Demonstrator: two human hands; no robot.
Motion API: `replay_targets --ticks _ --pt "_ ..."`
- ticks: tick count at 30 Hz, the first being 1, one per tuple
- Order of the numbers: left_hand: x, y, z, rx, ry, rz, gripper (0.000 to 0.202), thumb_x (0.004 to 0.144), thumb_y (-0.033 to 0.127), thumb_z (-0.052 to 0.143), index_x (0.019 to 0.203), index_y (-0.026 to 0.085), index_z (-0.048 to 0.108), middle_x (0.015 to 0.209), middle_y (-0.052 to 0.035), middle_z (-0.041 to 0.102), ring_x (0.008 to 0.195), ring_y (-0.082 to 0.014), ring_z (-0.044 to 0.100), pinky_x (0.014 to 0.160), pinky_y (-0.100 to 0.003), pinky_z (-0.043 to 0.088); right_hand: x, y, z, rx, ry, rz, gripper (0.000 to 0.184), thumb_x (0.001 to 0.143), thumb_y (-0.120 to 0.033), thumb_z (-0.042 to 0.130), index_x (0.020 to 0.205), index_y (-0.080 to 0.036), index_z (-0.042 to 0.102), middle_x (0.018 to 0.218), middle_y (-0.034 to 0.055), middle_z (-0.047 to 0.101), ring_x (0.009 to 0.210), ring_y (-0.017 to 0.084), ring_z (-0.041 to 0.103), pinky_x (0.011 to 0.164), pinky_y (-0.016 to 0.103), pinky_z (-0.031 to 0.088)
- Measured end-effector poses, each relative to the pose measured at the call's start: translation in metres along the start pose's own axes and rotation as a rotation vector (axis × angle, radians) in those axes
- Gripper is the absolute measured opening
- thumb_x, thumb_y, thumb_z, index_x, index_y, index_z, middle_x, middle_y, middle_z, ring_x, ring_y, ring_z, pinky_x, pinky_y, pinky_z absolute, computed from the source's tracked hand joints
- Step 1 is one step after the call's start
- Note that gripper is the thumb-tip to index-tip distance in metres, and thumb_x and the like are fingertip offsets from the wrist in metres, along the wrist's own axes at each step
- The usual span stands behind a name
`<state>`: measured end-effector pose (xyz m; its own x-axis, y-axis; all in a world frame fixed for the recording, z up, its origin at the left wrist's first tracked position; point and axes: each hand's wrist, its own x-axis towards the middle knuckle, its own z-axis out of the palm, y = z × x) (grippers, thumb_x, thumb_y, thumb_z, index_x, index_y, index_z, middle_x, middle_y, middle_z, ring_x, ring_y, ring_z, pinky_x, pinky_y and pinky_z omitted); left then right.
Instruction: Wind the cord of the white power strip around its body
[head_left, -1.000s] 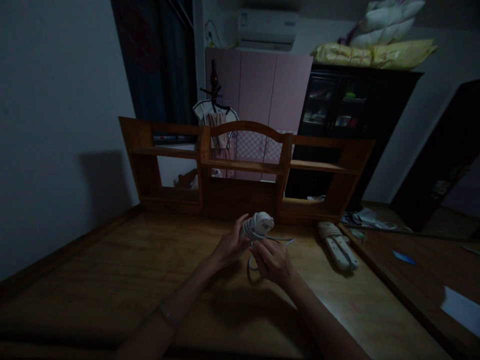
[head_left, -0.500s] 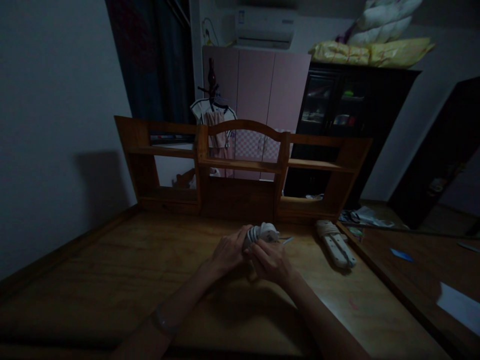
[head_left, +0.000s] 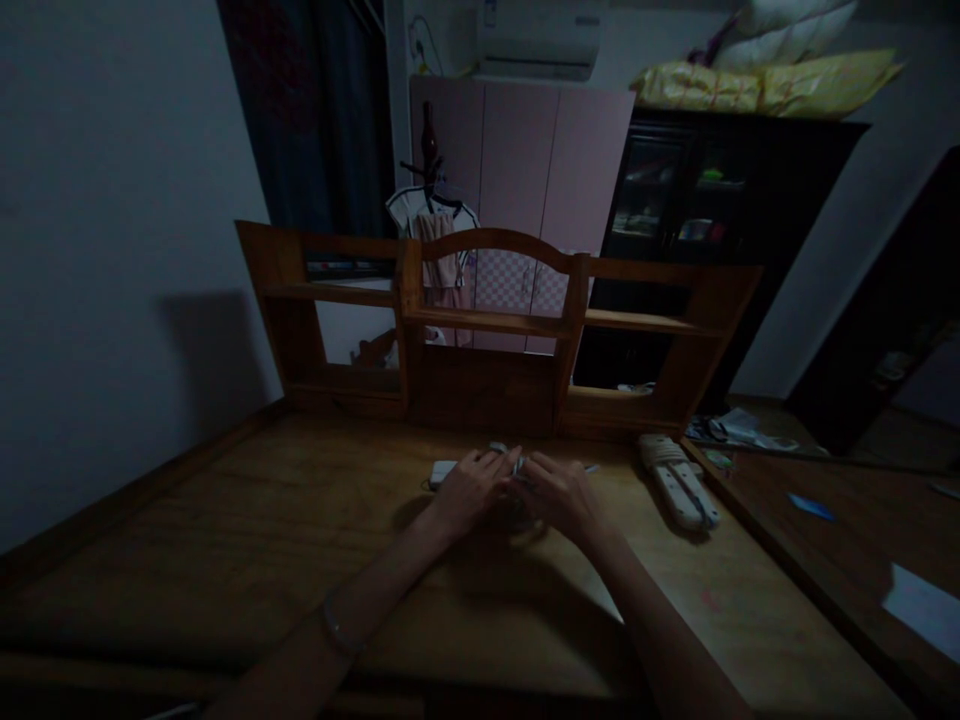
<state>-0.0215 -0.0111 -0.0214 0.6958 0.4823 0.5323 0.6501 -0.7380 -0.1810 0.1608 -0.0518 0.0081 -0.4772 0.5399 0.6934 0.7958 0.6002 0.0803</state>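
Note:
Both hands meet over the middle of the wooden desk (head_left: 315,560), wrapped round a white power strip (head_left: 442,473) with its cord (head_left: 518,464). The strip's pale end sticks out to the left of my left hand (head_left: 472,488). My left fingers are closed over the top of the bundle. My right hand (head_left: 559,492) grips the cord from the other side, its fingertips close to the left ones. A thin pale tip pokes out beyond the right hand. Much of the bundle is hidden behind the fingers. Another white power strip (head_left: 681,490), its cord wound round one end, lies to the right.
A wooden shelf unit (head_left: 487,322) stands along the desk's back edge. Right of a raised wooden edge, a lower brown surface holds a blue card (head_left: 811,507) and a white sheet (head_left: 924,608). A wall (head_left: 112,300) borders the left side.
The power strip has turned in my hands: its white end now shows left of my left hand, where before the coiled bundle stood up between the hands. The view has tilted slightly downward.

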Motion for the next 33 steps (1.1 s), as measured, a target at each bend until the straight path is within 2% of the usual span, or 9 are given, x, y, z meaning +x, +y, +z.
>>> replay_targets --ticks 4,6,10,13,16,20,25,29,33 --pt "0.001 0.003 0.005 0.064 0.005 0.129 0.032 0.092 0.016 0.042 0.123 0.015 0.047 0.114 -0.0105 0.061 0.102 -0.0193 0.057 0.092 -0.037 0.04 0.002 0.01 -0.005 0.143 0.019 0.113 0.038 0.091 -0.045 0.05 0.067 -0.017 0.06 0.065 0.0008 0.061 0.054 0.008 0.05 0.054 0.022 0.028" --pt "0.001 0.007 0.003 0.078 0.011 0.175 0.028 0.091 0.014 0.042 0.118 0.016 0.051 0.108 -0.009 0.062 0.099 -0.0191 0.058 0.093 -0.038 0.04 0.003 0.013 -0.005 0.191 0.013 0.189 0.046 0.091 -0.048 0.048 0.058 -0.017 0.058 0.058 0.0006 0.059 0.05 0.008 0.047 0.053 0.022 0.029" --pt "0.002 0.013 -0.004 0.101 0.063 0.272 0.039 0.092 0.012 0.037 0.13 0.014 0.04 0.111 -0.0112 0.061 0.106 -0.0208 0.057 0.093 -0.039 0.043 0.005 0.016 -0.009 0.221 -0.025 0.325 0.057 0.091 -0.052 0.042 0.051 -0.016 0.058 0.049 0.0014 0.055 0.046 0.009 0.044 0.051 0.024 0.026" --pt "0.001 0.017 -0.009 0.093 0.064 0.288 0.041 0.093 0.011 0.032 0.134 0.009 0.035 0.097 -0.0107 0.064 0.096 -0.0197 0.061 0.087 -0.037 0.047 0.004 0.02 -0.014 0.283 -0.037 0.372 0.059 0.092 -0.053 0.039 0.052 -0.014 0.061 0.048 0.0017 0.054 0.046 0.01 0.046 0.05 0.024 0.026" --pt "0.001 0.022 -0.013 0.055 0.07 0.305 0.045 0.094 0.013 0.03 0.138 0.005 0.027 0.092 -0.0095 0.065 0.089 -0.018 0.062 0.085 -0.034 0.049 0.002 0.027 -0.015 0.346 -0.029 0.444 0.063 0.092 -0.055 0.037 0.047 -0.015 0.056 0.044 0.0007 0.048 0.044 0.01 0.046 0.049 0.023 0.026" --pt "-0.002 0.027 -0.015 -0.006 0.12 0.382 0.049 0.093 0.013 0.032 0.14 0.006 0.022 0.103 -0.0108 0.065 0.099 -0.0169 0.061 0.089 -0.032 0.048 0.002 0.038 -0.01 0.492 -0.102 0.522 0.066 0.089 -0.059 0.037 0.041 -0.016 0.049 0.04 -0.0004 0.045 0.041 0.01 0.044 0.049 0.023 0.03" --pt "-0.008 0.029 -0.014 -0.043 0.209 0.488 0.045 0.092 0.015 0.035 0.136 0.007 0.029 0.115 -0.0131 0.062 0.11 -0.0179 0.057 0.093 -0.034 0.047 0.003 0.041 -0.005 0.632 -0.216 0.542 0.067 0.086 -0.063 0.038 0.039 -0.017 0.047 0.037 -0.0011 0.042 0.039 0.009 0.039 0.047 0.023 0.031" --pt "-0.011 0.027 -0.018 -0.06 0.205 0.457 0.045 0.092 0.016 0.037 0.136 0.009 0.029 0.112 -0.0126 0.063 0.107 -0.018 0.058 0.091 -0.034 0.049 0.001 0.041 0.001 0.659 -0.219 0.545 0.066 0.085 -0.064 0.038 0.04 -0.017 0.049 0.039 -0.0008 0.043 0.04 0.009 0.039 0.046 0.024 0.031" --pt "-0.013 0.02 -0.019 -0.135 0.209 0.348 0.05 0.093 0.024 0.038 0.139 0.01 0.026 0.112 -0.014 0.062 0.104 -0.0211 0.059 0.09 -0.037 0.048 0.0 0.042 0.013 0.643 -0.168 0.571 0.062 0.09 -0.058 0.033 0.05 -0.016 0.056 0.047 0.0002 0.049 0.049 0.012 0.047 0.052 0.024 0.036"
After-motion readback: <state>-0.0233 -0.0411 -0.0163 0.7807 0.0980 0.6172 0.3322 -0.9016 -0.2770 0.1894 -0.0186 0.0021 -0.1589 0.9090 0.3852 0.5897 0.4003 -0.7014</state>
